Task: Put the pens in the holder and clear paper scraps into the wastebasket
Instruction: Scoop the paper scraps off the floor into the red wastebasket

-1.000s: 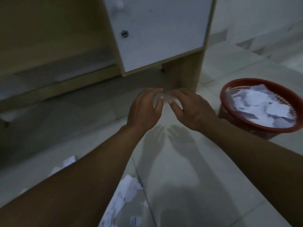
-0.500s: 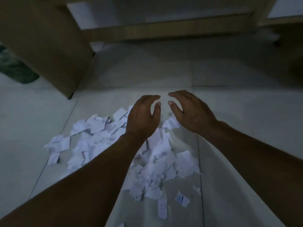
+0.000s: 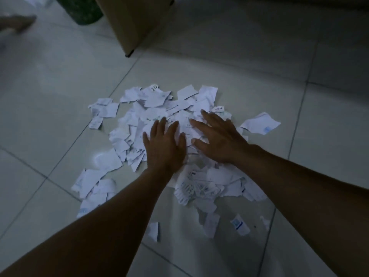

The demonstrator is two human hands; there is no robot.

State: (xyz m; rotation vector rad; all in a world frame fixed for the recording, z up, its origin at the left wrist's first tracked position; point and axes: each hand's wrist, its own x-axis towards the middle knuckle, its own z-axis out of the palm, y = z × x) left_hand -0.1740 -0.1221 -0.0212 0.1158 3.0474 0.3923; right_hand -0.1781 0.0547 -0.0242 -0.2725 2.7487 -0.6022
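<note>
Two forearms enter from the near edge and reach forward over a pale tiled floor (image 3: 239, 66), each hand ending flat on a heap of paper scraps (image 3: 151, 124). Nearest the viewer lie a few loose outliers, among them a small piece with a blue mark (image 3: 240, 224) to the right and a single white piece (image 3: 153, 231) close to the left forearm. Beyond these, the left hand (image 3: 164, 148) and right hand (image 3: 217, 138) rest side by side on the middle of the heap; each grip is apart, fingers straight and spread, closing on nothing, a posture that suggests the scraps are to be raked together before being lifted. The scraps are torn, irregular white fragments, several showing faint print, overlapping thickly at the centre and thinning toward the rim. One larger piece (image 3: 260, 122) lies apart to the right. Farther off stands a wooden furniture panel (image 3: 131, 23), with a dark green object (image 3: 83, 11), possibly a container, beside it in the dim light. Neither wastebasket, pens nor holder is in view.
</note>
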